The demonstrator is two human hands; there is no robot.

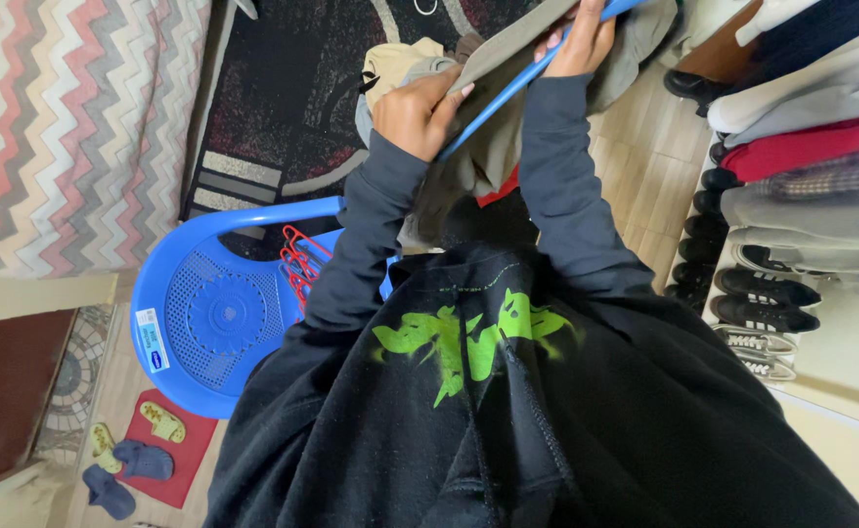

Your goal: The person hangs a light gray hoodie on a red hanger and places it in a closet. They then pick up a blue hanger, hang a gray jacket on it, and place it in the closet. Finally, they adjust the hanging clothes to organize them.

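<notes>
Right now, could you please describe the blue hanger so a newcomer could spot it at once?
Find the blue plastic chair at lower left, then look up to both raised hands. The blue hanger runs slantwise between them against grey-beige clothing; unlike the red hangers on the chair, it is blue.

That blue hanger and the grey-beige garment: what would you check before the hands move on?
1. Left hand grips the blue hanger: ok, fingers wrapped round its lower end.
2. Right hand holds the hanger's upper part: ok.
3. Grey-beige garment seated on the hanger: cannot tell, the cloth drapes over it but the shoulders are out of view.
4. Hanger hook free: cannot tell, it is cut off by the frame's top edge.
5. Spare red hangers within reach: ok, they lie on the blue plastic chair beside the person.
6. Rail space among the hanging clothes on the right: cannot tell.
</notes>
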